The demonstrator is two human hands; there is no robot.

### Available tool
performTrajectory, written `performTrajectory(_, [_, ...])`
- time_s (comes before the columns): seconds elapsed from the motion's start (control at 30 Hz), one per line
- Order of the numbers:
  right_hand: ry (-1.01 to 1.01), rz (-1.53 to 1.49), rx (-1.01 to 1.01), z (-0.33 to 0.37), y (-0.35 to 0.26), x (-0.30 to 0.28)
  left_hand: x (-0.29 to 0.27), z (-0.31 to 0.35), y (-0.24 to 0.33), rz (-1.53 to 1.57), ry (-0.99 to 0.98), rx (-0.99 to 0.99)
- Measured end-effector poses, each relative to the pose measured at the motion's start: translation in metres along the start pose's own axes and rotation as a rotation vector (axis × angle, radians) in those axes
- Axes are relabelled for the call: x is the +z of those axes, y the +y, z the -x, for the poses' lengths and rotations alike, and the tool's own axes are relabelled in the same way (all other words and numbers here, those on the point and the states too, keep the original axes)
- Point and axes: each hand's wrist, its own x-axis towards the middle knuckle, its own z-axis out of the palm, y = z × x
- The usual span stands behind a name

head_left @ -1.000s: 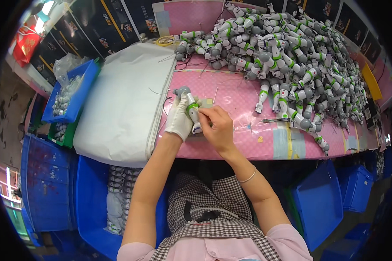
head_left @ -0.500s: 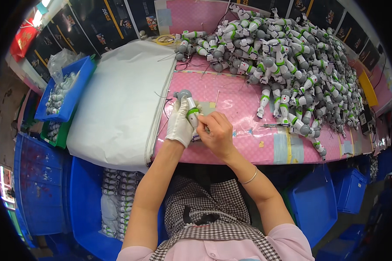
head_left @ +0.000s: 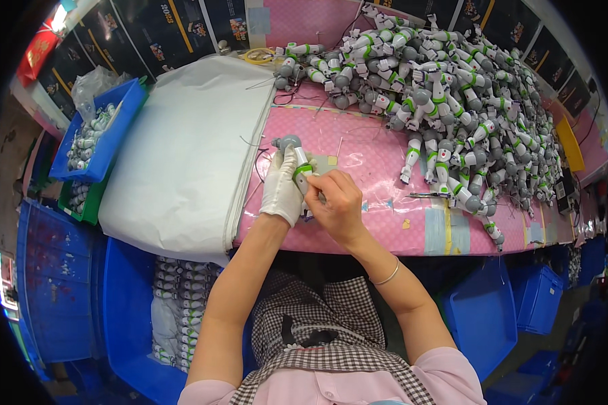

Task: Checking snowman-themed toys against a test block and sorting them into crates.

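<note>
My left hand (head_left: 280,194), in a white glove, is closed around a toy arm (head_left: 302,162). The toy part is white, with a green band and a grey rounded end pointing away from me. My bare right hand (head_left: 338,204) meets its near end, thumb and forefinger pinched together; whatever lies between those fingertips is too small to make out. To the right and behind, a big heap of like toy arms (head_left: 446,101) in white, green and grey covers the table. A thin metal tool (head_left: 425,196) rests at the heap's near edge.
White sheeting (head_left: 182,148) covers the left of the pink table (head_left: 378,233). A blue bin of parts (head_left: 118,145) stands beyond it. Below the table edge, a blue crate (head_left: 125,317) with rows of parts is at left, another blue crate (head_left: 483,314) at right.
The view has shifted slightly. My hands keep almost the same place and grip on the toy arm; the right fingers have moved only a little.
</note>
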Motion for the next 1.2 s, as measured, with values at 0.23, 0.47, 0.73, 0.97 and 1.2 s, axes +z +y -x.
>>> performTrajectory(0.23, [0.007, -0.006, -0.038, 0.002, -0.001, -0.002, 0.003, 0.002, -0.001, 0.013, 0.010, 0.016])
performTrajectory(0.47, [0.002, -0.005, -0.022, 0.002, 0.000, -0.002, 0.002, 0.003, -0.001, -0.027, 0.036, 0.004])
performTrajectory(0.73, [0.045, -0.043, -0.041, 0.001, 0.000, 0.002, 0.002, 0.002, -0.002, 0.002, 0.044, 0.015])
performTrajectory(0.97, [0.034, -0.011, 0.011, -0.001, 0.005, -0.001, 0.002, 0.003, 0.000, -0.018, 0.020, 0.010])
performTrajectory(1.2, [0.118, -0.051, 0.356, 0.003, 0.066, -0.052, 0.006, 0.009, 0.003, 0.012, -0.014, -0.024])
